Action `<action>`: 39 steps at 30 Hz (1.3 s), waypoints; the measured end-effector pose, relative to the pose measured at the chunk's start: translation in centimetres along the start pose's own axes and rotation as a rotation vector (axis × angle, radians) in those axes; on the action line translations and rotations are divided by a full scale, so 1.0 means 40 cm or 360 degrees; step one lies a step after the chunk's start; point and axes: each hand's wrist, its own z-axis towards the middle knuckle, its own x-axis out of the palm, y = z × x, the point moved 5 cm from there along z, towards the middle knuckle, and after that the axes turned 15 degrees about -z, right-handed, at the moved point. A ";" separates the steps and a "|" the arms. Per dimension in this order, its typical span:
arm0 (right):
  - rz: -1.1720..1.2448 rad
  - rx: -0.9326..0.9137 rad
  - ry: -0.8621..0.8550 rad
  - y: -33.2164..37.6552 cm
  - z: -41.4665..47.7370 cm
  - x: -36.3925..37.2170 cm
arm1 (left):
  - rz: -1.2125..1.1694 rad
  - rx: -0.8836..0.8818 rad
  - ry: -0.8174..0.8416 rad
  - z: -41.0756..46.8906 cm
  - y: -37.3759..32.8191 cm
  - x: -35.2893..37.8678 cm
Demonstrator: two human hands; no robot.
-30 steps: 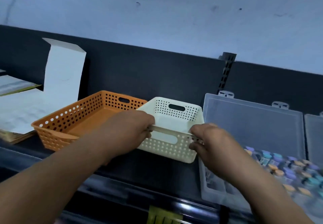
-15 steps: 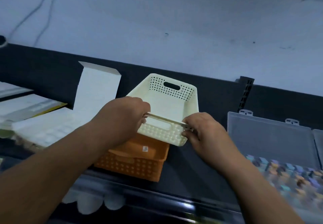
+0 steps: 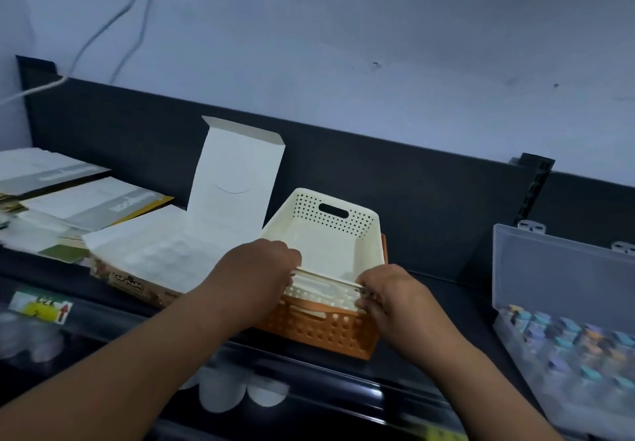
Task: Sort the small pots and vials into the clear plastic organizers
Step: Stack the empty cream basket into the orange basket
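1. My left hand (image 3: 256, 268) gripped the near rim of the cream perforated plastic basket (image 3: 326, 237) at its left corner, fingers curled over the edge.
2. My right hand (image 3: 388, 292) held the same rim at its right corner, fingers curled round it.
3. The cream basket sat nested inside the orange perforated plastic basket (image 3: 330, 332), its near rim raised above the orange rim. Both were in the middle of the dark surface (image 3: 460, 296).
4. The clear plastic organizer (image 3: 563, 268) stood at 3 o'clock from the baskets, well apart from both hands, with its lid propped upright.
5. The small pots with blue, purple and orange caps (image 3: 563, 334) sat in rows in its compartments. Blur kept me from counting them.
6. An open white cardboard box (image 3: 237, 182) lay at 10 o'clock, just beside the baskets, with its flap standing up.
7. A flat stack of printed booklets (image 3: 89, 200) lay farther out at 9 o'clock.
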 end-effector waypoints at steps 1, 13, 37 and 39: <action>-0.0003 0.0013 0.0013 -0.001 -0.005 0.004 | -0.0020 -0.0010 0.0019 -0.001 0.000 0.007; 0.0070 0.0070 0.0279 0.013 -0.057 0.073 | -0.0062 -0.0138 0.0490 -0.040 0.022 0.108; 0.0152 0.0086 0.0274 -0.108 -0.199 -0.045 | -0.0097 -0.0499 -0.0040 -0.119 -0.201 0.076; 0.0100 -0.0006 0.0236 -0.083 -0.196 -0.051 | -0.0101 -0.0584 -0.0099 -0.142 -0.211 0.064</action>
